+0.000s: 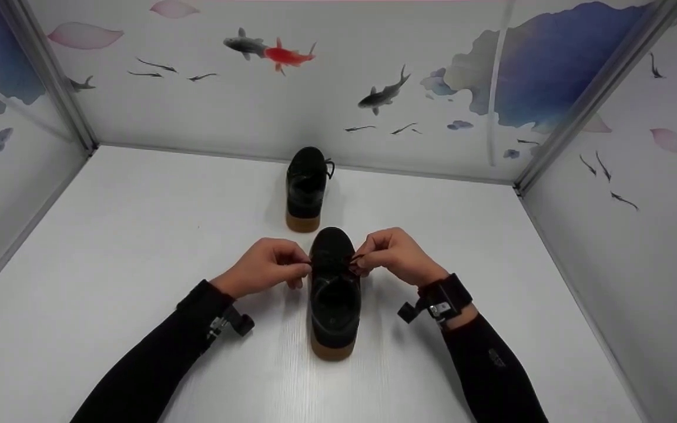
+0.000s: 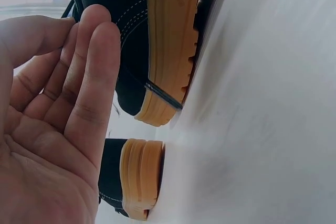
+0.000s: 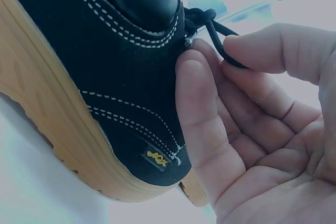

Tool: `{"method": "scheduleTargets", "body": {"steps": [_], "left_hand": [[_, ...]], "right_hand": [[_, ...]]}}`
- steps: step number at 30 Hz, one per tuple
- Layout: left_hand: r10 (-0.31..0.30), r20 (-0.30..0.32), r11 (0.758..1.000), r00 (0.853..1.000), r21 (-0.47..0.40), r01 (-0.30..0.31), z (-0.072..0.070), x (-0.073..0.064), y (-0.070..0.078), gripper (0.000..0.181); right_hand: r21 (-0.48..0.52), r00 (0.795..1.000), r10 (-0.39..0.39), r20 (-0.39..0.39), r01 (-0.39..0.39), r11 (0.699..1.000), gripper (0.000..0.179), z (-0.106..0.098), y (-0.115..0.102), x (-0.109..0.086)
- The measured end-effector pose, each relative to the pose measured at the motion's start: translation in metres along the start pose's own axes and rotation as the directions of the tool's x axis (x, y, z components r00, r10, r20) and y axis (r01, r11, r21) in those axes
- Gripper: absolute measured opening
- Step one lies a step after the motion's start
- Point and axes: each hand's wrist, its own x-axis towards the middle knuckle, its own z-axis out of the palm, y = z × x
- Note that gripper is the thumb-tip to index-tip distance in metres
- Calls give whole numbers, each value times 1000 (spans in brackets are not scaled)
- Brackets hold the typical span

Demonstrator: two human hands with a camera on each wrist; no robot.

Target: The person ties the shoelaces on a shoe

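A black low shoe [image 1: 335, 288] with a tan sole stands upright on the white table, its toe pointing away from me. On its left side, my left hand [image 1: 271, 265] pinches a black shoelace [image 2: 73, 4] between thumb and index finger, the other fingers reaching along the shoe's side. My right hand [image 1: 398, 257] pinches a loop of black lace [image 3: 217, 38] at the right side, its other fingertips against the upper. White double stitching and a small yellow-lettered tag [image 3: 157, 157] show on that side. A loose lace end [image 2: 164, 95] hangs over the sole near the toe.
A matching black shoe [image 1: 306, 202] stands just beyond, slightly left, toe toward the back wall, with a lace loop out at its right. White panels [image 1: 315, 106] printed with fish and petals enclose the table [image 1: 185, 194] at the back and sides. Each wrist wears a strapped camera.
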Motion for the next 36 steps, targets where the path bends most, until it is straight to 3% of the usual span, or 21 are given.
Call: {"method": "scheduleTargets", "body": {"steps": [7,11,18,25,36], "left_hand": [[-36,-3,999,999,-32,35,-3,-1,-4,8],[-33,-7,999,999,0,33,1,-1,-2,8],[48,-47,991,998,126,-42,8,1,4,6],[157,-86,970,984,203,-137,14,3,3,8],[165,-103,961,981,243,-136,18,3,4,8]], "right_hand": [[14,999,-17,32,16,1000,7,-1,2,0],[-21,998,-2,67,4,1000,10,0,-2,-2],[-120,997,52,56,-45,992,19,6,-10,-2],[-146,997,62,38,-56,988,14,7,-13,-2],[-194,993,112,42,-102,976,18,2,-8,-2]]}}
